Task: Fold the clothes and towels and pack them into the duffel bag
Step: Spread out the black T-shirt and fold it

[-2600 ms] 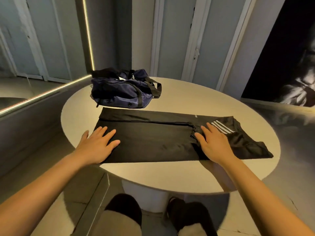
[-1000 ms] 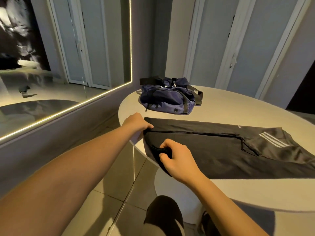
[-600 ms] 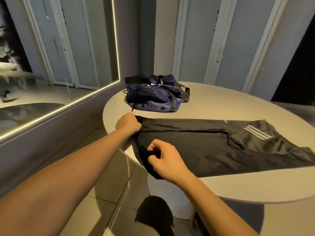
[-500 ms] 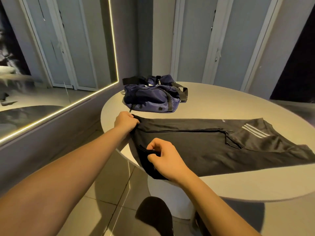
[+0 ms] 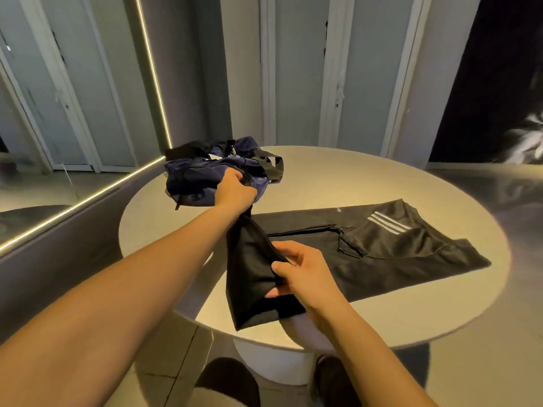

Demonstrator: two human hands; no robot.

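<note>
Black track trousers [image 5: 379, 254] with white stripes lie across the round table [image 5: 367, 183]. Their left, leg end is lifted off the table in a hanging fold. My left hand [image 5: 233, 190] grips the far corner of that end, raised in front of the navy duffel bag [image 5: 205, 174]. My right hand [image 5: 299, 271] pinches the near corner of the same end, lower and closer to me. The waist end with the stripes still rests flat at the right. The bag sits at the table's far left with its black strap looped to the right.
A mirror with a lit strip [image 5: 152, 71] runs along the wall on the left. Pale panel doors [image 5: 296, 69] stand behind the table. The table's white pedestal [image 5: 273, 362] and my feet show below the near edge.
Both hands have lifted the trousers' leg end off the table and carried it rightward over the rest of the garment. The left hand has risen to just in front of the bag.
</note>
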